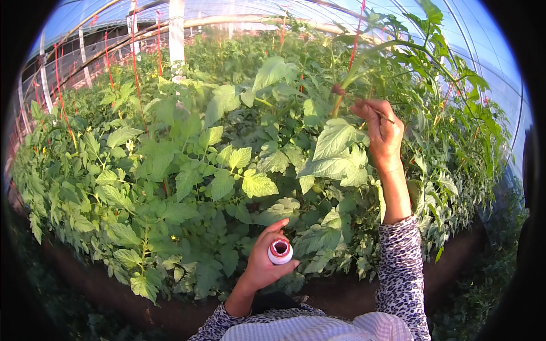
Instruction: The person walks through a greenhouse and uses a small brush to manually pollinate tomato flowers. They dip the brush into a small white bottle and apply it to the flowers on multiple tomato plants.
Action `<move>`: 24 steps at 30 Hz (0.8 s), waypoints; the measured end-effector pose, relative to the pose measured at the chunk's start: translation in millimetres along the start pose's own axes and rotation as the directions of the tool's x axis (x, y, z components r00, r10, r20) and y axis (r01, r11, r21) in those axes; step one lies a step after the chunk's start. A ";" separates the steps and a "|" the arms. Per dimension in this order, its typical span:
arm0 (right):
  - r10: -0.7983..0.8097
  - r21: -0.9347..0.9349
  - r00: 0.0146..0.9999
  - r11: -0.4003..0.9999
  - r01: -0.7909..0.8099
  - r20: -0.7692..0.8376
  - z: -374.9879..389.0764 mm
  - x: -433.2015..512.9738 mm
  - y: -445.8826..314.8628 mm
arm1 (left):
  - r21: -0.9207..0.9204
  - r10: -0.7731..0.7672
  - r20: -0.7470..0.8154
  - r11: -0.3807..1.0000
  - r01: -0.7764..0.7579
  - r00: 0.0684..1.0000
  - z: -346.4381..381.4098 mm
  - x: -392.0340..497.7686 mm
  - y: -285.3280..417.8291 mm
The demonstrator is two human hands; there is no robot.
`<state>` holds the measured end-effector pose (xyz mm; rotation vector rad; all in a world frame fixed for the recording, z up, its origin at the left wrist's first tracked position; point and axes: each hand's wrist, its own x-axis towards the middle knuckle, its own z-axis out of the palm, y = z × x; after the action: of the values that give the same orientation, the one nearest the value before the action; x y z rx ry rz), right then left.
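My left hand (264, 260) holds a small white bottle (280, 251), upright, its open mouth rimmed with red and dark inside. Raised at the right, my right hand (381, 125) grips a thin stick-like tool (386, 117) between thumb and fingers. The tool's far end is too blurred to make out. Just left of those fingertips is a thick tomato stem (347, 81) with a reddish-brown knot or band (338, 89) around it and a red string (355, 42) running upward. Broad tomato leaves (337, 157) hang below and left of my right hand.
Dense tomato plants (170, 170) fill the view ahead, several tied to red strings (136, 81). A white post (176, 34) and bent poles stand behind them under plastic greenhouse film (469, 42). Small yellow flowers show at the left. Bare soil (341, 298) lies along the row's near edge.
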<state>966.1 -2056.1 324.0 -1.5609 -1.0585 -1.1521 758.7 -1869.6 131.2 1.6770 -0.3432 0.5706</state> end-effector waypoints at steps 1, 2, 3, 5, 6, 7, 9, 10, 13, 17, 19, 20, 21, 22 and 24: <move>-0.007 0.001 1.000 1.000 0.007 0.001 -0.1 2.6 0.1 | -0.004 0.004 0.002 1.000 -0.004 1.000 -0.2 0.2 -0.8; -0.005 0.016 1.000 1.000 0.006 -0.024 2.5 6.0 1.3 | -0.010 0.003 -0.003 1.000 -0.003 1.000 -0.1 0.0 -1.5; -0.012 -0.019 1.000 1.000 0.012 -0.022 3.7 9.1 2.3 | -0.015 0.001 -0.007 1.000 -0.001 1.000 -0.4 -0.2 -2.2; -0.044 -0.087 0.999 0.995 0.043 -0.011 4.2 12.8 3.7 | -0.017 0.001 -0.011 1.000 -0.001 1.000 -1.8 -0.4 -3.4; -0.041 -0.076 0.999 0.996 0.040 -0.016 5.5 12.0 3.5 | -0.014 0.004 -0.011 1.000 -0.004 1.000 -3.2 -0.3 -4.2; -0.033 -0.080 0.999 0.996 0.032 0.000 5.5 11.6 3.3 | -0.014 0.008 -0.013 1.000 -0.008 1.000 -4.4 -0.1 -5.1; 0.031 -0.108 0.999 0.994 -0.027 0.032 3.0 1.5 -2.1 | -0.037 -0.002 -0.017 0.999 0.001 1.000 -6.7 0.0 -6.8; 0.028 -0.122 0.999 0.992 -0.023 0.040 2.8 -0.1 -3.7 | -0.048 -0.007 -0.017 0.999 0.006 1.000 -7.8 0.3 -7.4; -0.012 -0.134 0.998 0.991 0.021 0.068 2.5 1.9 -7.5 | -0.073 0.010 -0.005 0.997 -0.010 1.000 -9.8 2.4 -9.1; -0.100 -0.252 0.985 0.958 0.134 0.141 4.8 15.7 -10.9 | -0.083 0.029 0.016 0.996 -0.028 0.999 -14.1 3.8 -9.8; -0.137 -0.268 0.973 0.945 0.185 0.188 9.0 19.6 -13.7 | -0.079 0.022 0.041 0.997 -0.018 0.999 -18.9 4.6 -10.3; -0.152 -0.324 0.963 0.920 0.221 0.224 9.8 20.4 -16.1 | -0.084 0.026 0.046 0.996 -0.023 0.999 -21.3 5.0 -10.7; -0.165 -0.377 0.951 0.890 0.258 0.262 10.9 21.0 -18.8 | -0.089 0.032 0.050 0.996 -0.027 0.998 -23.8 5.6 -11.2; -0.159 -0.403 0.946 0.875 0.267 0.282 11.9 19.5 -22.5 | -0.093 0.038 0.054 0.995 -0.033 0.998 -26.4 6.2 -12.0; -0.125 -0.423 0.938 0.868 0.261 0.322 15.3 18.5 -28.9 | -0.107 0.026 0.066 0.994 -0.018 0.997 -30.7 6.7 -13.4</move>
<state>945.2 -2032.3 344.4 -2.0808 -1.2125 -1.4226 765.9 -1836.4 127.1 1.5940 -0.4344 0.5040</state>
